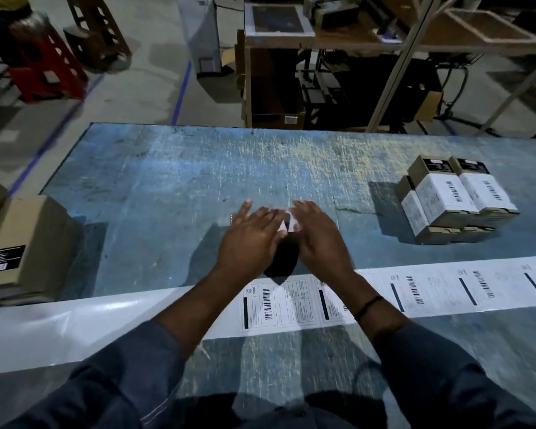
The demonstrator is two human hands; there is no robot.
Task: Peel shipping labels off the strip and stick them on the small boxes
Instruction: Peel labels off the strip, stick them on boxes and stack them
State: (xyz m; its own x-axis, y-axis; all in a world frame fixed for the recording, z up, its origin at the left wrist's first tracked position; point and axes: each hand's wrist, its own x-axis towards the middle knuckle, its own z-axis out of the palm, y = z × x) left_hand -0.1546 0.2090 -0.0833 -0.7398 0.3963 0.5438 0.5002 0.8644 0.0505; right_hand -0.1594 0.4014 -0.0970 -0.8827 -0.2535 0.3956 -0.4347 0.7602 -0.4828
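Note:
Both hands lie flat, side by side, over a small box [287, 224] at the middle of the blue table; only a sliver of its white label shows between them. My left hand [251, 236] covers the box's left part with fingers spread. My right hand [317, 235] covers its right part. The label strip [446, 289] runs across the table nearer to me, with printed barcode labels from the middle to the right and bare glossy backing [75, 329] on the left. A stack of labelled small boxes [455, 199] stands at the right.
A large brown carton [25, 243] sits at the table's left edge. Beyond the table's far edge [260, 128] are a shelving rack [384, 57], a red stool [47, 66] and a concrete floor with blue tape lines.

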